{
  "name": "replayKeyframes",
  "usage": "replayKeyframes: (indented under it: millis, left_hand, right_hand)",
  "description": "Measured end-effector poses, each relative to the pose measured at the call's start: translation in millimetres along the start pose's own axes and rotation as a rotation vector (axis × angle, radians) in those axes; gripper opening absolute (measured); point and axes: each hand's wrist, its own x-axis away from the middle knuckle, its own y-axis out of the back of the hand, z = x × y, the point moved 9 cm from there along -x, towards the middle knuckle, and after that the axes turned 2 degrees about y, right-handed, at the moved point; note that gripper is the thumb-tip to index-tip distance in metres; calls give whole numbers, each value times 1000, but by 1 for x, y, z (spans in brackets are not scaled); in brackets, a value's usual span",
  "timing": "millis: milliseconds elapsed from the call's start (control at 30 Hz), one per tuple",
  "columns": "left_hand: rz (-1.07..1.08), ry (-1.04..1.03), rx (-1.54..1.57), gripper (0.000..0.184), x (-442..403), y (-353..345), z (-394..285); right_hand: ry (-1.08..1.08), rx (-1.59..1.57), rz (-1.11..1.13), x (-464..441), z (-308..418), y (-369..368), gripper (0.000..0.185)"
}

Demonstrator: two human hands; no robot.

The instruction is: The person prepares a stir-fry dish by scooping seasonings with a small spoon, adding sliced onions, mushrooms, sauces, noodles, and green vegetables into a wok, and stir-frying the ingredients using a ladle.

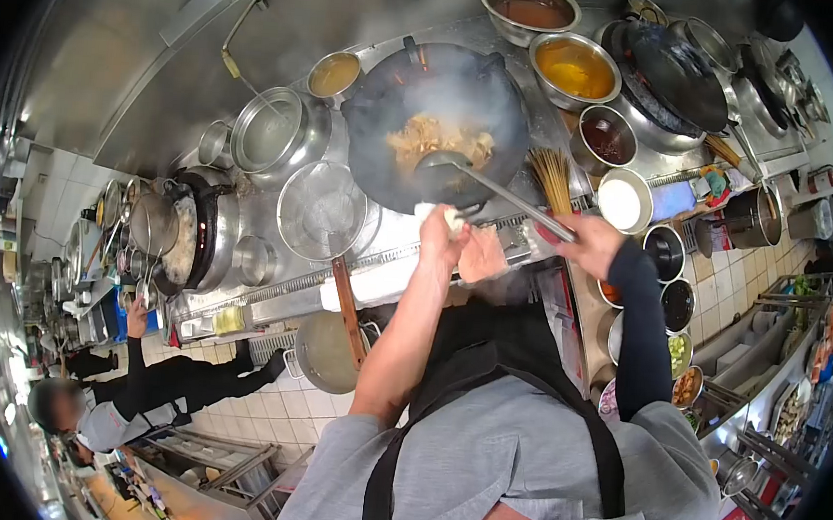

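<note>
A large black wok (377, 127) steams on the stove in front of me, with pale brown sliced food (425, 137) in it. My right hand (593, 247) is closed around the handle of a long metal ladle (508, 197), whose bowl rests among the food. At the wok's near rim, my left hand (442, 238) is closed on a whitish folded cloth (452, 218). Whether it also grips the wok's handle through the cloth is hidden. Just right of that hand lies a pinkish cloth (483, 256).
A wire strainer (321, 210) with a wooden handle lies left of the wok. A bamboo brush (550, 178) stands at its right. Bowls of orange liquid (575, 70) and white contents (623, 202) sit farther right. A co-worker (135, 414) stands at another stove on the left.
</note>
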Motion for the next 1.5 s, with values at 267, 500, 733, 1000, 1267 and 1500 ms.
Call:
replayKeyframes:
  millis: [267, 500, 733, 1000, 1267, 1500]
  left_hand:
    - [-66, 180, -321, 17, 72, 36, 70]
    - [26, 13, -38, 13, -11, 7, 10]
    - [-32, 110, -281, 20, 39, 30, 49]
    - [-35, -63, -177, 13, -69, 11, -11]
    - [316, 156, -208, 34, 45, 43, 17]
    - [300, 110, -99, 40, 68, 80, 4]
  right_hand:
    - [40, -42, -182, 8, 8, -3, 51]
    - [-5, 91, -19, -19, -12, -8, 45]
    - [-28, 72, -151, 11, 1, 13, 50]
    - [-83, 168, -114, 9, -34, 23, 43]
    - [-164, -192, -713, -76, -81, -61, 50]
    - [-394, -841, -374, -116, -91, -79, 37]
